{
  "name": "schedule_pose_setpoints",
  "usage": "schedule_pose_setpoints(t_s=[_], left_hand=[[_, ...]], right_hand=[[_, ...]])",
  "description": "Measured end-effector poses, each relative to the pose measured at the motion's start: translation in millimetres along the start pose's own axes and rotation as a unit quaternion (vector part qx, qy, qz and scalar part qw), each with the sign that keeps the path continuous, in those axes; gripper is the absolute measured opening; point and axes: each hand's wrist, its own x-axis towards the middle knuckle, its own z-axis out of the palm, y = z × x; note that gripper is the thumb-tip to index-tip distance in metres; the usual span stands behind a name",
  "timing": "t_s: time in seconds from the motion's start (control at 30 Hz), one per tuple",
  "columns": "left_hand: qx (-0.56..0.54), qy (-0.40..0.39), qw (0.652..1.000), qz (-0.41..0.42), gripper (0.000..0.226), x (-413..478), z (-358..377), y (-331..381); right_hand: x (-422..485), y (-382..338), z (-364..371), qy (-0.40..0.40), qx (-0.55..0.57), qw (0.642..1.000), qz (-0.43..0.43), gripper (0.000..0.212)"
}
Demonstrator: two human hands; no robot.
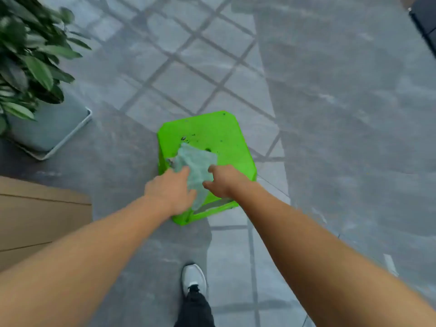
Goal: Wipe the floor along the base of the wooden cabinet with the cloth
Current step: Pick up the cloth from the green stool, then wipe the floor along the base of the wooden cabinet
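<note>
A pale green cloth [198, 165] lies draped over the top of a bright green plastic stool [221, 138] on the grey tiled floor. My left hand [171, 191] rests on the cloth's left side with fingers closed on it. My right hand [223, 181] pinches the cloth's right edge with curled fingers. The wooden cabinet [40, 220] shows as a light brown corner at the left edge, well apart from the cloth.
A potted plant [26, 55] in a grey square pot [49, 128] stands at the upper left. A dark object [424, 22] sits at the top right corner. My white shoe [194, 278] stands on the grey tiled floor [330, 114] below the stool.
</note>
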Motion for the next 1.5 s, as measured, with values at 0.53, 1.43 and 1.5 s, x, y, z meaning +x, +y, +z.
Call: schedule_pose_setpoints(t_s=[0.53,1.43,1.5], left_hand=[[-0.483,0.169,0.859,-0.007,0.057,75.9,124.6,-75.8],[-0.729,0.319,0.552,-0.250,0.026,117.6,439.7,-404.6],[-0.679,0.300,0.624,-0.246,0.027,130.4,452.9,-425.1]], right_hand=[[48.4,-30.8,113.9,0.228,0.167,0.957,0.058,0.076],[292.9,-201.4,468.3,0.034,-0.052,0.957,-0.284,0.048],[317.1,-203.3,489.3,-0.009,-0.103,0.953,-0.286,0.061]])
